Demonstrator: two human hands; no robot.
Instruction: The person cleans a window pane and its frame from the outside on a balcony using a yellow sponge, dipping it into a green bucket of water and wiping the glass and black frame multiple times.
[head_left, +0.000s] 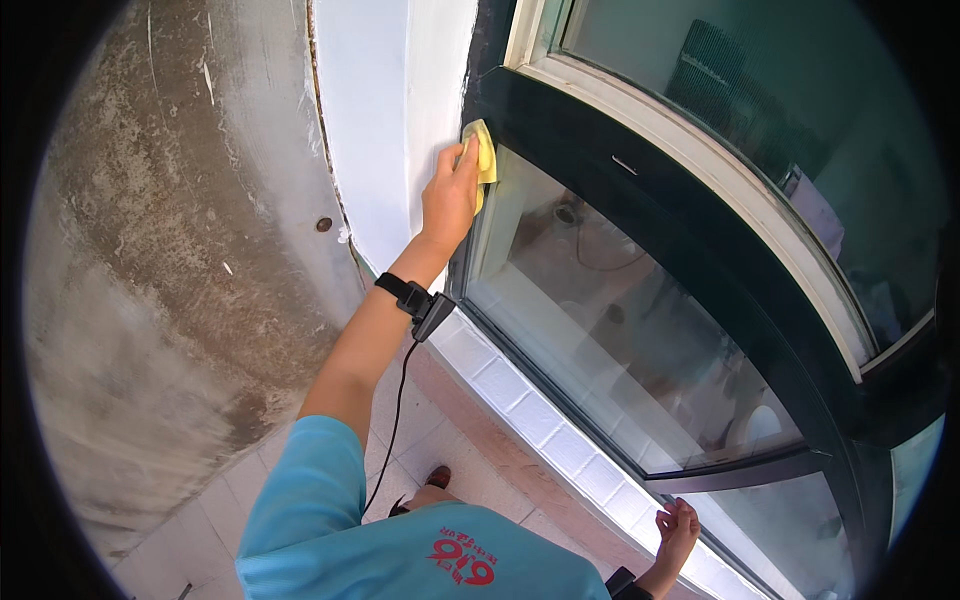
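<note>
With a yellow cloth pinched in its fingers, my left hand presses on the dark window frame where it meets the white wall strip. A black strap with a small device and a cable is on that wrist. My right hand is low at the right, near the lower edge of the window, its fingers loosely curled and apart, with nothing seen in them. Between the hands spans a glass pane with reflections in it.
A white-tiled sill runs below the glass. A stained concrete wall stands at the left, beside the white-painted strip. Above the dark crossbar is a pale-framed window. Floor tiles lie below.
</note>
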